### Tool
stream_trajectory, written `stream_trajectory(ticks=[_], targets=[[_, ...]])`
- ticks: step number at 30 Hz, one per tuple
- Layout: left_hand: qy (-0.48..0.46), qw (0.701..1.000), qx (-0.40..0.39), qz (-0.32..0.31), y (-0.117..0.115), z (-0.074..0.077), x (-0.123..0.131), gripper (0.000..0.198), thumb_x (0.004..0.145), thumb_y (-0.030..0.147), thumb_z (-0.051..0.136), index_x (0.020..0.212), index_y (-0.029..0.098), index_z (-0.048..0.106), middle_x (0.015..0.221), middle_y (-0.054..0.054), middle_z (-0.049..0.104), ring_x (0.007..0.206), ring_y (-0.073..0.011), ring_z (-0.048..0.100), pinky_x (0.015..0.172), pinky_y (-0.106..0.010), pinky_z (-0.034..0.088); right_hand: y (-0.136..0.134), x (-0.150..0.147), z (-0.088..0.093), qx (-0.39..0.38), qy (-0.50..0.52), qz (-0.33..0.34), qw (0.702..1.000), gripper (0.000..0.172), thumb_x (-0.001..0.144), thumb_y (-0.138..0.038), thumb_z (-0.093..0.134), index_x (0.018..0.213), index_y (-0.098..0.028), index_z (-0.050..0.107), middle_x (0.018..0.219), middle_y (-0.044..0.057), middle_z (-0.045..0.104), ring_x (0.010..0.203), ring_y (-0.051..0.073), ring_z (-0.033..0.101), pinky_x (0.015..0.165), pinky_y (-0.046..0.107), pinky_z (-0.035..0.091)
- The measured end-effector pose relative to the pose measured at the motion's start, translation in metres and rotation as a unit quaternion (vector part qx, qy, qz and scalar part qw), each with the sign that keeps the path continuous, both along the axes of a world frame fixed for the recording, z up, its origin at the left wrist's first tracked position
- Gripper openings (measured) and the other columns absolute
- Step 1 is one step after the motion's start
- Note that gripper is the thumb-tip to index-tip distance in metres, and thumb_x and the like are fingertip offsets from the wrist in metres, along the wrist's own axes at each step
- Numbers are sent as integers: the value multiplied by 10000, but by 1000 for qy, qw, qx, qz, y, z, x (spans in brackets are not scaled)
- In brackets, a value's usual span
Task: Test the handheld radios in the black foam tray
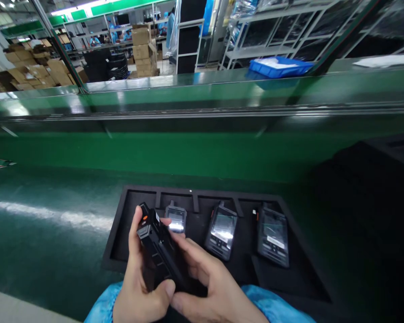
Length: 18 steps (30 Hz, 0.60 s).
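A black handheld radio with an orange button [161, 249] is tilted between my two hands, above the left part of a black foam tray [116, 233]. My left hand [139, 282] grips its left side, with the thumb across the lower body. My right hand [208, 278] wraps the right side and lower end, hiding part of it. Three similar devices with screens lie face up in the tray: one [177, 218] just behind my fingers, a second [222, 231] right of my right hand, and a third [273, 235] farther right.
The tray rests on a green bench [54, 242]. A raised green ledge [175, 96] runs along the back, bearing a blue bin [279, 66] with papers. Dark foam pieces [366, 193] are stacked at right. Cardboard boxes [142, 51], racks and people in blue stand beyond.
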<state>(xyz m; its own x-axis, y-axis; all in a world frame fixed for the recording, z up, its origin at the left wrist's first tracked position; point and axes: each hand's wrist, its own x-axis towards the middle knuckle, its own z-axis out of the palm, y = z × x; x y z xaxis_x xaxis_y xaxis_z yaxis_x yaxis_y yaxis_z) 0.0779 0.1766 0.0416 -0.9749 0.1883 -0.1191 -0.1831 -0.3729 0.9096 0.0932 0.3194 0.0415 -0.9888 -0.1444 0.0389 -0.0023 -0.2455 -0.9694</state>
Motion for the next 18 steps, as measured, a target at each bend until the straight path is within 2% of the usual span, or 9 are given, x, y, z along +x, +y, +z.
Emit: stream_trajectory(ticks=[6,10,12,15,18], targets=[[-6,1000,25,-14,2,-3,4,1100,684,414,862,1510,466,138,1361,-76,583,1199,-321,607,1000,-453,523,-3,-2,0,6,17,-18,1000,741,602,-76,701,1276,-370,611,1204,6,704,1062,240,700,888,358,591],[-1,1000,22,-13,1,-1,4,1043,688,401,868,1487,500,204,1338,-54,606,1205,-317,609,997,-457,532,-2,-1,0,14,15,-38,999,674,574,-118,742,1213,-316,660,1136,45,723,1005,268,715,837,365,603],[-10,999,32,-25,-2,1,2,1066,684,413,869,1493,506,180,1351,-48,596,1223,-322,596,986,-459,543,1,-1,3,19,9,-23,1000,680,595,-126,745,1234,-336,647,1124,35,718,986,256,716,820,361,608],[-25,997,37,-63,-8,3,-3,1118,691,443,856,1510,497,97,1370,-49,577,1260,-336,565,1009,-494,526,7,-1,9,2,-19,37,999,775,620,-100,760,1329,-355,579,1194,38,687,1017,239,703,856,361,603],[-29,995,31,-85,-11,3,-5,1084,711,484,832,1519,481,110,1373,-59,575,1294,-348,536,1055,-511,486,9,-1,13,-30,-46,73,996,847,625,-75,786,1376,-372,533,1290,40,643,1091,231,676,888,327,587]])
